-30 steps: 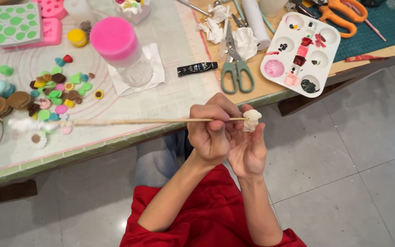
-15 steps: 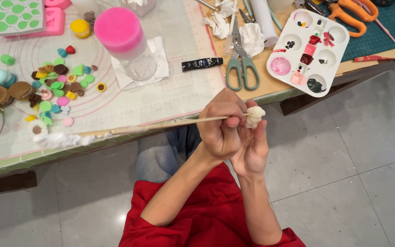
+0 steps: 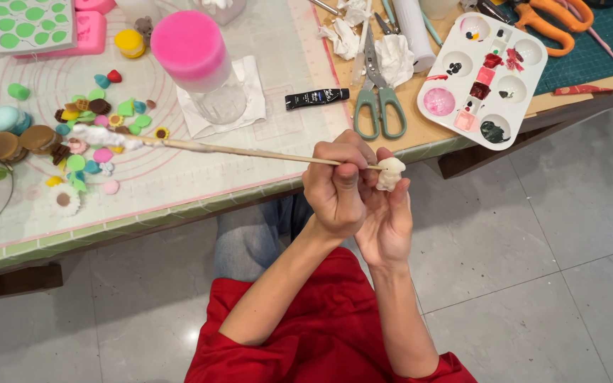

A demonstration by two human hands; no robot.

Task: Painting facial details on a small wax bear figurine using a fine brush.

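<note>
My left hand (image 3: 336, 186) is closed around a long thin wooden stick (image 3: 250, 152). The stick reaches left over the table, and its far end is coated in white paste (image 3: 108, 136). Its near tip touches a small white clay lump (image 3: 390, 172), which is pinched in the fingertips of my right hand (image 3: 386, 216). Both hands are pressed together just off the table's front edge, above my lap and red top.
The table (image 3: 179, 206) has a pale mat with many small coloured clay pieces (image 3: 86, 120). It also holds a pink-lidded clear jar (image 3: 200, 64), green-handled scissors (image 3: 376, 92), a black tube (image 3: 316, 98) and a white paint palette (image 3: 484, 78). Tiled floor lies to the right.
The stick's far end has swung up over the coloured clay pieces. My hands stay together at the table edge, still holding the stick and the lump.
</note>
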